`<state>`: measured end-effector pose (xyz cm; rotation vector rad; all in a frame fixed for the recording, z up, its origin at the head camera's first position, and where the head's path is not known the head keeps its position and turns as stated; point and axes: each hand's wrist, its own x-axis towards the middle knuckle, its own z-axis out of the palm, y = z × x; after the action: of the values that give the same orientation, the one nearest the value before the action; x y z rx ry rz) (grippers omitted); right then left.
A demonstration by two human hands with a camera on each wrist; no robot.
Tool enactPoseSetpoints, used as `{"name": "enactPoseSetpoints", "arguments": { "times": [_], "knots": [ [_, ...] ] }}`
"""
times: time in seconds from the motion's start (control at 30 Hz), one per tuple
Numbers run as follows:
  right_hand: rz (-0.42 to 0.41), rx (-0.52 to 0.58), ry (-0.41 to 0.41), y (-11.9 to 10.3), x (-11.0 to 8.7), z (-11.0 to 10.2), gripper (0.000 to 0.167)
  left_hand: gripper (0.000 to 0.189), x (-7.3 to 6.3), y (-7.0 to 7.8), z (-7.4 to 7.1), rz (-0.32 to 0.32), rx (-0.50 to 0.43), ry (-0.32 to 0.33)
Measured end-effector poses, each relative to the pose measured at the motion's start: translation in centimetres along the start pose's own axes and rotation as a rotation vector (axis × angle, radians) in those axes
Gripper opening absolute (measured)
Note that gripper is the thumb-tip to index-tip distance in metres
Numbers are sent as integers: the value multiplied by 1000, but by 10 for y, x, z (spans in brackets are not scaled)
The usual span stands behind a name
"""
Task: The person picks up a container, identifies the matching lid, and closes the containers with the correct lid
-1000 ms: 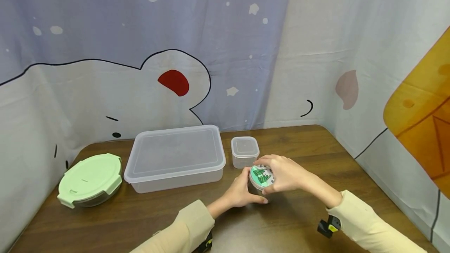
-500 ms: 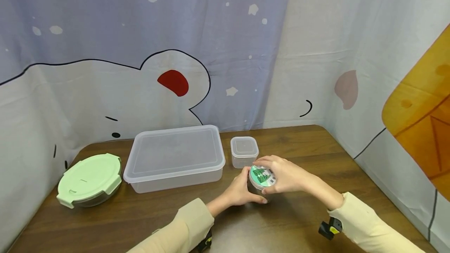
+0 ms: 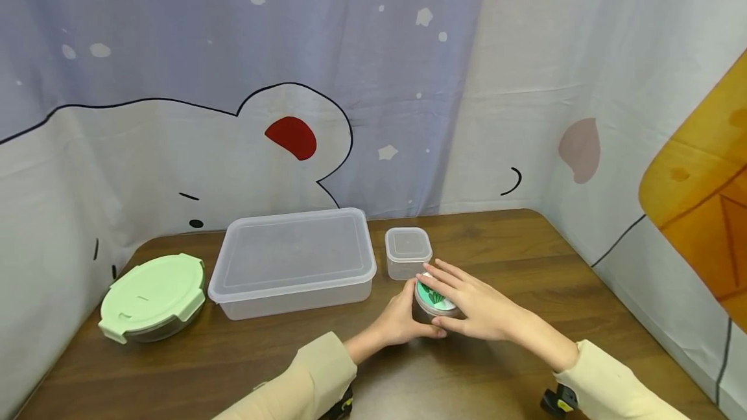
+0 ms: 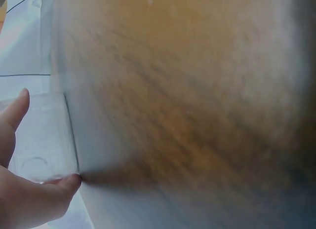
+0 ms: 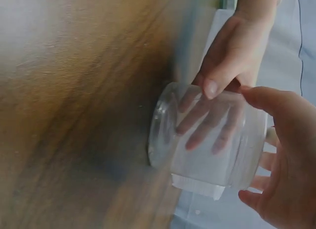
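A clear round jar (image 5: 197, 162), its lid (image 3: 430, 297) printed green and white with leaf shapes, stands upright at the right of the middle in the head view. My left hand (image 3: 399, 319) grips its side, thumb at the front; through the clear wall, fingers show behind it in the right wrist view. Over the lid lies my right hand (image 3: 481, 306), fingers fairly straight and spread across the top, thumb at the near rim. A small square lidded container (image 3: 408, 253) stands just behind the jar.
Left of the hands, a large rectangular box (image 3: 294, 258) with a translucent lid sits on the wooden table (image 3: 245, 361). A round glass container with a green clip lid (image 3: 153, 297) is at the far left. A printed curtain (image 3: 397, 83) hangs behind.
My right hand has shifted slightly right and nearer, its fingers straightening from a curled hold round the lid to lie across it. My left hand stays on the jar.
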<state>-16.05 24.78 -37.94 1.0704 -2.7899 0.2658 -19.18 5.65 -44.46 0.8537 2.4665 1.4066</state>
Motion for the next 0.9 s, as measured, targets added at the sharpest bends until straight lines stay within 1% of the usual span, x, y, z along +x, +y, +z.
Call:
{"name": "enactPoseSetpoints", "arguments": {
  "times": [0.13,0.23,0.3,0.43,0.53,0.63,0.73,0.8,0.9],
  "knots": [
    [-7,-14,31,1,-3,2,63,97,0,-2,1,-4,-23,5],
    [-3,-37,66,3,-5,3,64,94,-2,-2,1,0,-51,1],
    [3,-53,86,5,-6,3,64,92,-4,-1,0,-9,-77,-7],
    [50,-72,110,11,-8,4,63,90,-8,0,-2,-46,-140,-13],
    [104,-75,135,18,-8,4,60,84,-12,0,-3,-51,-155,3],
    [152,-87,166,27,-6,4,56,73,-15,-1,-4,-40,-91,29],
    [189,-106,205,35,-4,4,54,63,-20,-1,-6,-24,10,47],
    [205,-119,233,41,-2,5,52,60,-24,-1,-8,-5,67,59],
    [228,-136,269,48,1,6,51,61,-30,0,-13,12,116,71]
  ]
}}
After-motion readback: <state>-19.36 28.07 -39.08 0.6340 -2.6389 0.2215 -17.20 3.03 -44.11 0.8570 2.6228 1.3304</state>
